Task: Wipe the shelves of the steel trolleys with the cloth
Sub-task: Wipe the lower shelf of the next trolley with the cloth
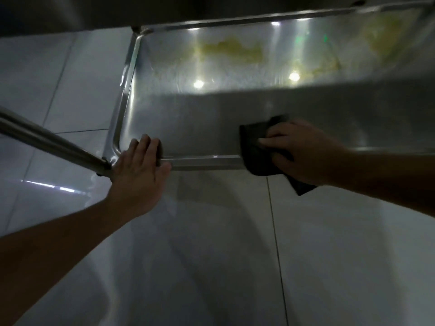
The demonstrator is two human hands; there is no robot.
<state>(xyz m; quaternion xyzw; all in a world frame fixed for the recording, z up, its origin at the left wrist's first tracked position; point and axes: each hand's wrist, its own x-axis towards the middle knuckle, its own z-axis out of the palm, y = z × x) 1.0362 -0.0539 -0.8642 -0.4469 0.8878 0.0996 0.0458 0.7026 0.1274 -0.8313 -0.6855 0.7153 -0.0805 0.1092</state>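
A steel trolley shelf (pixel 188 118) fills the upper middle of the head view, with a raised rim and yellowish smears (pixel 231 51) toward its back. My right hand (pixel 303 151) holds a dark cloth (pixel 255 149) at the shelf's near edge, fingers curled over it; the cloth drapes over the rim. My left hand (pixel 141 165) grips the shelf's near left corner, with the fingers over the rim and the thumb beneath it.
A steel leg tube (pixel 47 140) of the trolley slants in from the left to the shelf's corner. Another steel shelf (pixel 211 8) looms above in shadow. White floor tiles (pixel 211 255) lie below and to the left.
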